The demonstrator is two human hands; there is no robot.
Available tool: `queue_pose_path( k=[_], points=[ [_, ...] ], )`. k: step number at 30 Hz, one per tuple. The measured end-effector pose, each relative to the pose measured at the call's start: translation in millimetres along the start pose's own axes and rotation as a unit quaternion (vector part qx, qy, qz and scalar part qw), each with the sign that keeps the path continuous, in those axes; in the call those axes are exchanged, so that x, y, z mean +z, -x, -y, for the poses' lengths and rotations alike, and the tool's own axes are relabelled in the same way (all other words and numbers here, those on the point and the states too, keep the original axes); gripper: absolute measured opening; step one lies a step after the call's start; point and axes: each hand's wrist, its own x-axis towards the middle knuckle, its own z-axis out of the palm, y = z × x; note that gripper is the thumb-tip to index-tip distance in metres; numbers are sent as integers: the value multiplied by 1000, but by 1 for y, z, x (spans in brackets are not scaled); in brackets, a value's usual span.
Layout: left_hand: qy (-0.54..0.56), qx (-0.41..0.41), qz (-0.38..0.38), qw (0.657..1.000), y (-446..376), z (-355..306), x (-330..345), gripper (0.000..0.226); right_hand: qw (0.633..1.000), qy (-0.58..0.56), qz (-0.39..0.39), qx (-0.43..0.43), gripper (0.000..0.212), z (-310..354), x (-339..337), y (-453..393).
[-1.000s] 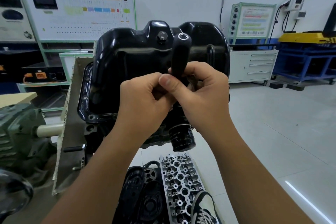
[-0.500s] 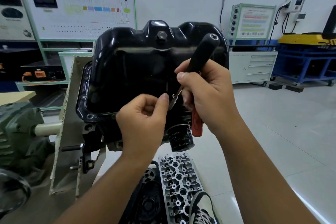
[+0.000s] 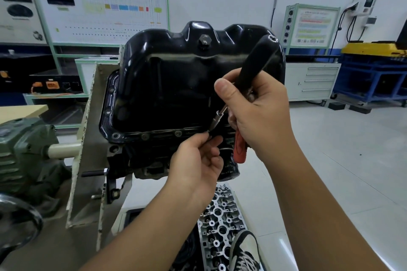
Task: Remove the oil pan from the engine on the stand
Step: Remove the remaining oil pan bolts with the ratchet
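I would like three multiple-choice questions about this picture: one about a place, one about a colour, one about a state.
1. Where is the cylinder head?
A. low, under the engine
B. on the oil pan
C. on the white cabinet

2. What colour is the oil pan?
A. silver
B. black
C. yellow

3. What is the right hand doing?
A. hanging idle
B. pressing flat on the pan
C. gripping a black-handled tool

Answers: 1 A, it lies near the shoe; 2 B, glossy black; 3 C, fingers curl round the handle.
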Motion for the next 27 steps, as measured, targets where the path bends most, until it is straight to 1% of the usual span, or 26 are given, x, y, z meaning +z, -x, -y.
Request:
queue_pose_path(
  k=[2,5,8,10,12,14,16,19,24,26,27],
  points=[
    [10,5,-12,1000,0,-1,3,7,1000,17,-20,6,12,-1,1,0],
    [-8,32,-38,999,1,1,8,3,999,15,-36,28,16,0,1,-1],
    [-34,52,-67,996,2,3,10,7,999,7,-36,25,14,0,0,0],
    [-41,61,-82,994,1,2,10,9,999,20,-31,10,14,0,-1,0],
    [-45,66,-91,993,0,1,11,9,999,40,-27,16,13,0,-3,-1],
    [-53,66,-94,992,0,1,12,10,998,48,-12,33,11,2,-4,-4],
    [-71,62,-97,991,-1,0,11,14,998,53,10,44,14,4,-5,-4],
    [-114,26,-77,990,-2,-4,9,22,997,61,34,33,19,9,-9,-2],
    [-147,-20,-54,987,-1,-14,9,28,996,-13,73,43,18,15,-21,-2],
    [-141,-17,-55,988,2,-14,9,31,994,-33,97,47,15,16,-25,-1],
    [-146,2,-64,987,4,-11,8,32,993,-36,103,49,14,16,-27,-1]
  ],
)
